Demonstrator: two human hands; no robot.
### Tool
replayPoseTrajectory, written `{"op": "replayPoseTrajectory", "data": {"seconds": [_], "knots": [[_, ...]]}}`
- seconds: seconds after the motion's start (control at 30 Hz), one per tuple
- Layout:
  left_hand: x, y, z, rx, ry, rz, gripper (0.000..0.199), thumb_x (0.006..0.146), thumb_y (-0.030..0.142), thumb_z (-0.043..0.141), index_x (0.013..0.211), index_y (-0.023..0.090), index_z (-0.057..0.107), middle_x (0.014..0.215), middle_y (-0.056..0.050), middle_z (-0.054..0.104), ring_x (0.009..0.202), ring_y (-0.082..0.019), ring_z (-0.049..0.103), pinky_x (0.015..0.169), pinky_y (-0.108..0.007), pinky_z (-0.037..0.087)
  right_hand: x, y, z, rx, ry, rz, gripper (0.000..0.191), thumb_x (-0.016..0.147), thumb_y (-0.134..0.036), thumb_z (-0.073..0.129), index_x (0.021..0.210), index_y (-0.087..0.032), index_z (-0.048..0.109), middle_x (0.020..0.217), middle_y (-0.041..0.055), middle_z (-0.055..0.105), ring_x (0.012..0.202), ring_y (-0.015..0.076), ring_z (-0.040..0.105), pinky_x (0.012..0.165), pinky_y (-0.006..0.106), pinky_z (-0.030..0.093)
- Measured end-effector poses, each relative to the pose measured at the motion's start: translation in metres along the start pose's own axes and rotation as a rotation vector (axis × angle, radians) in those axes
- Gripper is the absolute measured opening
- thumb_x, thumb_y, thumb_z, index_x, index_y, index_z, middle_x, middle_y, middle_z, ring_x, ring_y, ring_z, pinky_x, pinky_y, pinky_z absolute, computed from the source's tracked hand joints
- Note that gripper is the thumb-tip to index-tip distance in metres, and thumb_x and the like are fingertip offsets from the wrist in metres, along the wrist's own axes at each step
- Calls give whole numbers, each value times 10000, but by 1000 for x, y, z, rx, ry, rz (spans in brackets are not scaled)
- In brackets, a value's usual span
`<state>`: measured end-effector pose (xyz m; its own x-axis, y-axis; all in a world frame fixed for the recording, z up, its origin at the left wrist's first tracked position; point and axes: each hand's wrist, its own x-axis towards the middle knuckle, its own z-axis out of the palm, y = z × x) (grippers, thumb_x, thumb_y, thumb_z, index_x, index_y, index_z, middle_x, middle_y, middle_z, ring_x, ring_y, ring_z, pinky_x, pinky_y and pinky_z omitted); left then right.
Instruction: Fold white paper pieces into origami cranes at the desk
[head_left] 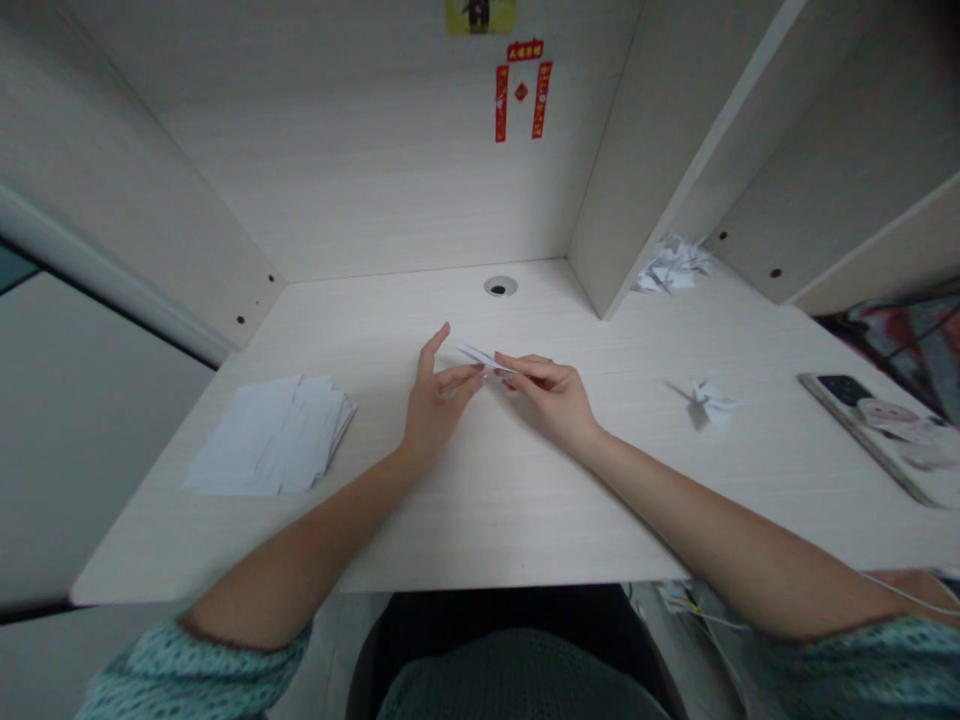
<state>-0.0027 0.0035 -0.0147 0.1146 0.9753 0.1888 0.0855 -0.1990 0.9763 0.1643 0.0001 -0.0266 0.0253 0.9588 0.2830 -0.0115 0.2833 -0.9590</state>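
Between my two hands, just over the desk, is a small folded piece of white paper [478,355] with narrow, pointed ends. My left hand [441,398] pinches its lower edge between thumb and a finger, while the index finger sticks up away from it. From the other side my right hand [546,388] grips the paper with thumb and fingertips. The fingers cover part of the folds. A stack of white paper sheets [262,440] lies to the left of my left hand. A finished-looking folded paper figure, like a crane [711,401], rests to the right of my right hand.
A heap of folded white paper pieces [673,264] sits behind the upright divider [637,200]. At the right lies a phone in a decorated case [885,430]. The pale desk [465,520] has a round cable hole [501,286] near the back panel.
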Motion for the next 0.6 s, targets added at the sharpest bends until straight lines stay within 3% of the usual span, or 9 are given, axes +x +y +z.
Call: {"op": "replayPoseTrajectory", "data": {"seconds": [0.13, 0.27, 0.43, 0.6], "knots": [[1, 0, 0, 25, -44, 31, 666, 781, 317, 676, 1382, 269, 396, 898, -28, 738, 878, -169, 696, 871, -309, 517, 1, 1, -3, -101, -7, -105, 239, 787, -218, 641, 993, -286, 742, 890, 43, 716, 812, 168, 622, 748, 324, 467], [2, -2, -2, 114, -75, 64, 331, 785, 314, 666, 1103, 225, 664, 959, -40, 733, 863, -162, 683, 827, -277, 521, -1, 1, -3, -117, -46, -124, 245, 787, -205, 644, 997, -285, 741, 926, 47, 713, 858, 176, 633, 758, 321, 481], [0, -1, -4, 166, -24, 65, 265, 787, 310, 665, 1039, 247, 712, 1047, -36, 728, 866, -169, 689, 820, -284, 527, -1, -2, -2, -34, -79, -87, 252, 766, -285, 699, 1016, -282, 734, 992, 57, 707, 893, 186, 641, 782, 332, 504], [-1, 1, -2, 93, -4, 46, 250, 758, 305, 691, 997, 246, 734, 1031, -43, 735, 867, -192, 698, 834, -313, 539, -1, -5, -4, -12, -78, -84, 135, 752, -318, 720, 877, -300, 767, 913, 41, 731, 891, 200, 645, 832, 359, 488]]}}
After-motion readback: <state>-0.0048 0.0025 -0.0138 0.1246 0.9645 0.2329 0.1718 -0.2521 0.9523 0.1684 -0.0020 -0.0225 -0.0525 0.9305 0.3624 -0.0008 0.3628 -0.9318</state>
